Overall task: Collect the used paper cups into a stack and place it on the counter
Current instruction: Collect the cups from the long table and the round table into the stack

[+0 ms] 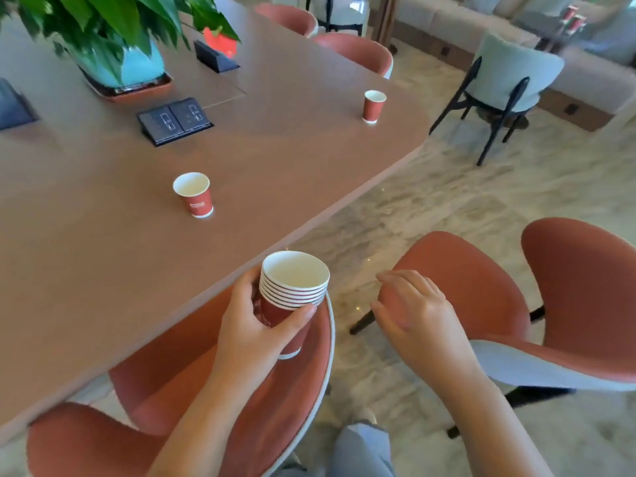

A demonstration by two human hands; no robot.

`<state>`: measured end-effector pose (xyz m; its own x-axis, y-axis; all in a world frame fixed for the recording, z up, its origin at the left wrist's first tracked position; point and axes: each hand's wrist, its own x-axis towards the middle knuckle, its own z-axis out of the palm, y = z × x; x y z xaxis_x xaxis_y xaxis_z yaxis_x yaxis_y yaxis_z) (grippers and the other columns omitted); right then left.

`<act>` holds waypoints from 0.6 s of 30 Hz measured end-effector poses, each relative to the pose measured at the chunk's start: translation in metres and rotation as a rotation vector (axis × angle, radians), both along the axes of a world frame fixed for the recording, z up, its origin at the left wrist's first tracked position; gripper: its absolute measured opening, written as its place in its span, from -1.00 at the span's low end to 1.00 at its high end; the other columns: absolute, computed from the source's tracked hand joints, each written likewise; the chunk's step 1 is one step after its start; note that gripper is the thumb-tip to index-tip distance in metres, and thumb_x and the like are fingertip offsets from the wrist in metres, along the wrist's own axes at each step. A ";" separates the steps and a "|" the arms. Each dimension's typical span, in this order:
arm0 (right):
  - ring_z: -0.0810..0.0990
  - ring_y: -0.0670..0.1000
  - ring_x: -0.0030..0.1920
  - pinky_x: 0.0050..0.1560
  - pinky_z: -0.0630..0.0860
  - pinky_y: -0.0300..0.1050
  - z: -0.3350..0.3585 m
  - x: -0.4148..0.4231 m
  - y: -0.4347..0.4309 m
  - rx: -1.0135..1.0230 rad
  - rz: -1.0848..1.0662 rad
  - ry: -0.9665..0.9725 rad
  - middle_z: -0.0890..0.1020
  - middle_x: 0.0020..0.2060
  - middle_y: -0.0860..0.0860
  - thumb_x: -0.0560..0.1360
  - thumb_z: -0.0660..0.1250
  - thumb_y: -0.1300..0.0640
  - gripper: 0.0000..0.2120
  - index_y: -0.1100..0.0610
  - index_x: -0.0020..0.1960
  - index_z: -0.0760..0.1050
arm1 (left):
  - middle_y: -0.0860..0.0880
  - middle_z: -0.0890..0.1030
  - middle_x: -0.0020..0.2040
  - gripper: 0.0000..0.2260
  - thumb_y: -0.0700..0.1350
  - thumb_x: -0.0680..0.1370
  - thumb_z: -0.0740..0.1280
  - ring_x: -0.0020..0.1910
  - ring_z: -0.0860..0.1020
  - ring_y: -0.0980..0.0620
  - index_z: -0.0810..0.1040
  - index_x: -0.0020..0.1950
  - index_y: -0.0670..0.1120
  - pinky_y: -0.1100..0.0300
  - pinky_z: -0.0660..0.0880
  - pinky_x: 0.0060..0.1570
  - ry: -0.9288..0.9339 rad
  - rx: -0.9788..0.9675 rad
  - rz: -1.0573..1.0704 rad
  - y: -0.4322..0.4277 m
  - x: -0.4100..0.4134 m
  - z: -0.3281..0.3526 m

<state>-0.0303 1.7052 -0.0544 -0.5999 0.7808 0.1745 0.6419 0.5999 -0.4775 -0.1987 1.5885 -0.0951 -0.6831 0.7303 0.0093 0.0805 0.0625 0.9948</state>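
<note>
- Grips the stack of red paper cups (292, 297) in the left hand (251, 328), thumb across the front and fingers curled round the back, just under the nested rims.
- Holds that stack upright in the air, just off the table's (103, 263) near edge, above the back of a terracotta chair (192, 373).
- Carries nothing in the right hand (413, 304): released, fingers loosely bent, hovering just beside the stack.
- Leaves two single cups to gather, judging by the table: the nearer cup (194, 194), upright and well in from the near edge, and the farther cup (373, 106), upright near the far right corner.
- Probably best to take the nearer cup first with the free right hand, being the shorter reach.
- Pinch it gently at mid-wall so the paper does not buckle, and lift straight up.
- Glance inside for dregs before nesting; looks empty from here, though cannot tell for the farther cup.
- Bring the stack towards the table to meet it, drop the cup base-first and square into the top rim, then press lightly until seated.
- Steer clear of the raised socket boxes (175, 120) and the potted plant (113, 39) further along the table.
- Cannot pick out the counter from here.
</note>
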 end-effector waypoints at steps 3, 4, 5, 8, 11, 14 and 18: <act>0.56 0.15 0.05 0.10 0.47 0.09 -0.003 -0.036 0.024 0.001 0.125 -0.023 0.60 0.07 0.07 0.42 0.38 0.13 -0.69 0.18 0.14 0.53 | 0.34 0.57 0.06 -0.44 0.25 0.12 0.50 0.07 0.56 0.26 0.40 0.05 0.45 0.15 0.50 0.05 0.000 -0.023 0.133 0.004 -0.021 -0.004; 0.56 0.14 0.05 0.09 0.47 0.07 -0.003 -0.049 0.032 -0.004 0.169 -0.022 0.59 0.08 0.06 0.43 0.36 0.10 -0.70 0.17 0.14 0.53 | 0.32 0.57 0.06 -0.44 0.25 0.11 0.51 0.07 0.56 0.24 0.40 0.05 0.45 0.10 0.52 0.07 0.000 -0.027 0.175 0.005 -0.027 -0.006; 0.55 0.12 0.07 0.09 0.47 0.06 -0.004 -0.063 0.039 -0.012 0.213 -0.016 0.59 0.08 0.05 0.45 0.34 0.09 -0.70 0.16 0.15 0.52 | 0.30 0.58 0.06 -0.44 0.25 0.11 0.51 0.08 0.56 0.22 0.40 0.06 0.43 0.06 0.52 0.08 0.000 -0.030 0.218 0.006 -0.033 -0.008; 0.52 0.12 0.13 0.14 0.46 0.08 -0.004 -0.101 0.063 -0.038 0.341 -0.012 0.57 0.12 0.06 0.46 0.33 0.11 -0.69 0.16 0.18 0.51 | 0.29 0.58 0.05 -0.43 0.25 0.11 0.51 0.07 0.55 0.22 0.40 0.07 0.41 0.10 0.52 0.07 -0.016 -0.045 0.352 0.010 -0.049 -0.011; 0.50 0.13 0.15 0.17 0.44 0.08 -0.005 -0.135 0.089 -0.040 0.464 -0.036 0.56 0.14 0.07 0.46 0.34 0.14 -0.67 0.18 0.21 0.49 | 0.27 0.58 0.05 -0.42 0.24 0.09 0.50 0.05 0.55 0.25 0.40 0.06 0.39 0.24 0.49 0.00 -0.037 -0.061 0.477 0.019 -0.060 -0.011; 0.53 0.16 0.11 0.14 0.45 0.13 -0.007 -0.167 0.112 -0.051 0.539 -0.030 0.57 0.12 0.11 0.44 0.36 0.18 -0.68 0.21 0.18 0.50 | 0.34 0.56 0.02 -0.41 0.22 0.11 0.58 0.02 0.54 0.34 0.40 0.04 0.38 0.43 0.47 -0.12 -0.059 -0.069 0.549 0.035 -0.075 -0.005; 0.53 0.20 0.09 0.14 0.44 0.12 -0.019 -0.208 0.138 -0.073 0.636 -0.046 0.57 0.10 0.14 0.44 0.36 0.20 -0.68 0.23 0.17 0.51 | 0.32 0.55 0.00 -0.41 0.18 0.09 0.49 -0.02 0.52 0.41 0.39 0.06 0.28 0.51 0.46 -0.15 -0.076 -0.073 0.656 0.054 -0.091 -0.003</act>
